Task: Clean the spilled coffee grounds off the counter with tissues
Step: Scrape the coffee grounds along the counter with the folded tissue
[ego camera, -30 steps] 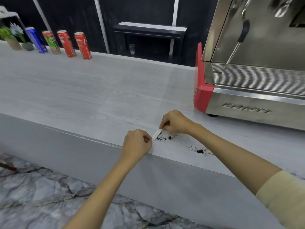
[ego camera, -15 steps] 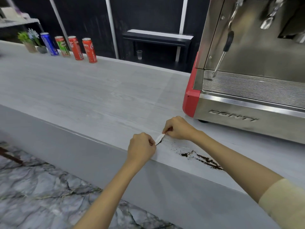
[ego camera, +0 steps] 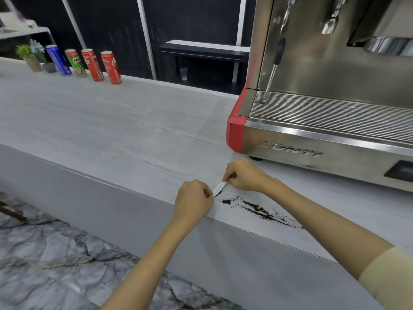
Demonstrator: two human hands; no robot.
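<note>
Dark coffee grounds (ego camera: 257, 208) lie in a streak on the pale grey counter (ego camera: 125, 135), close to its front edge. A small folded white tissue (ego camera: 218, 187) is stretched between my two hands, its lower edge touching the counter at the left end of the streak. My left hand (ego camera: 193, 199) pinches the tissue's near end at the counter edge. My right hand (ego camera: 242, 175) pinches its far end, just behind the grounds. Part of the streak runs under my right forearm.
A steel and red espresso machine (ego camera: 312, 135) stands right behind my right hand. Several drink cans (ego camera: 111, 68) and small potted plants (ego camera: 31, 58) line the counter's far left. Marble floor (ego camera: 44, 253) lies below the counter's front face.
The view has shifted and the grounds now show as a longer streak to the right. Both hands keep the same pinch on the tissue at the streak's left end.
</note>
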